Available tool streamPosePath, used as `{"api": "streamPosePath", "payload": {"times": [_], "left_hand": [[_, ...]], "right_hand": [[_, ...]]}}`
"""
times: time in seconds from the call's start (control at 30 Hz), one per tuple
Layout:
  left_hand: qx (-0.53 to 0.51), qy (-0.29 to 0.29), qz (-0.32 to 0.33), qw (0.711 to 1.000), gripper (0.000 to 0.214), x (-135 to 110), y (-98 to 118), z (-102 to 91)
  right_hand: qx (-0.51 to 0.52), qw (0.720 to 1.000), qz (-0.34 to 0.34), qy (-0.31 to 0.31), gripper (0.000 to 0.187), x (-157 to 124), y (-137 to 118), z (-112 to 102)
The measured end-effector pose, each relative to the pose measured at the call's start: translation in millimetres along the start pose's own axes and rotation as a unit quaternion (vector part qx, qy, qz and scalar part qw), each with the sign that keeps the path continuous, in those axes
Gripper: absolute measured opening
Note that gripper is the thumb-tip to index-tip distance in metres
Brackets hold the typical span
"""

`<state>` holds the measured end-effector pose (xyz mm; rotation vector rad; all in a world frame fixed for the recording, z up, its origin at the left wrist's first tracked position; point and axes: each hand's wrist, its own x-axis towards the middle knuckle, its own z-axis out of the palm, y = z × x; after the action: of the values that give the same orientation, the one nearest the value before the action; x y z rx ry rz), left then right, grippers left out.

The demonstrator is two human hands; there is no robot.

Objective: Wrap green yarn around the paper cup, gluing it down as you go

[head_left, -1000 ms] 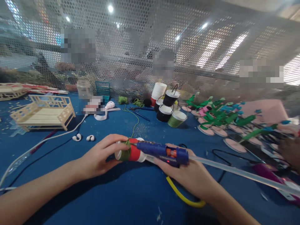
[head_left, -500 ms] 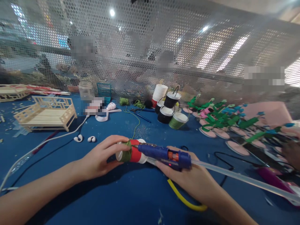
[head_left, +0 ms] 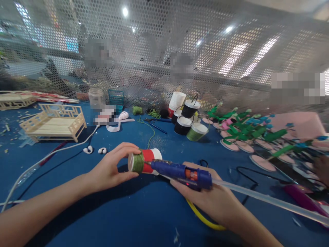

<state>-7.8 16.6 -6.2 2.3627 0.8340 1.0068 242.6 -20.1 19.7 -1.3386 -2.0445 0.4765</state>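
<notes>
My left hand grips a red paper cup lying on its side, its bottom part wound with green yarn. A strand of the yarn runs back across the blue table. My right hand is closed around a blue hot glue gun whose nozzle touches the cup at the edge of the yarn. A long clear glue stick sticks out of the gun's back toward the right. A yellow cord loops under my right wrist.
A wooden model bed stands at the left, with a white cable and two white earbuds near it. Yarn-covered cups and stacked white cups stand at the back. Pink discs with green paper leaves crowd the right. Perforated mesh walls the far side.
The cup has been turned slightly in my left hand, showing more of its base. Both hands and the glue gun stay in nearly the same spot.
</notes>
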Motion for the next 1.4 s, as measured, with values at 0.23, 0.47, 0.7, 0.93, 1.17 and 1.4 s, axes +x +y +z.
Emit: {"api": "streamPosePath", "payload": {"times": [0.23,0.47,0.7,0.93,1.17,1.4], "left_hand": [[-0.027,0.009,-0.022,0.999,0.040,0.7,2.4,0.8],[-0.046,0.013,-0.045,0.998,0.041,0.5,2.3,1.7],[0.010,0.018,-0.002,1.000,0.039,-0.5,0.8,0.5],[0.094,-0.015,0.071,0.993,0.036,-2.7,2.4,0.4],[0.119,-0.024,0.096,0.988,0.031,-4.9,0.8,3.2],[0.148,-0.024,0.130,0.980,0.028,-4.3,1.3,3.6]], "right_hand": [[0.015,1.000,0.010,-0.017,0.014,-0.3,1.2,1.3],[-0.003,1.000,0.013,-0.011,0.017,-1.7,1.0,2.6],[0.048,0.998,0.041,-0.010,0.017,0.1,-1.4,2.7],[0.078,0.996,0.045,-0.009,0.016,2.5,-0.9,1.6],[0.082,0.996,0.045,-0.005,0.016,6.3,-4.9,-0.2],[0.093,0.994,0.056,-0.011,0.018,6.9,-1.7,2.8]]}}
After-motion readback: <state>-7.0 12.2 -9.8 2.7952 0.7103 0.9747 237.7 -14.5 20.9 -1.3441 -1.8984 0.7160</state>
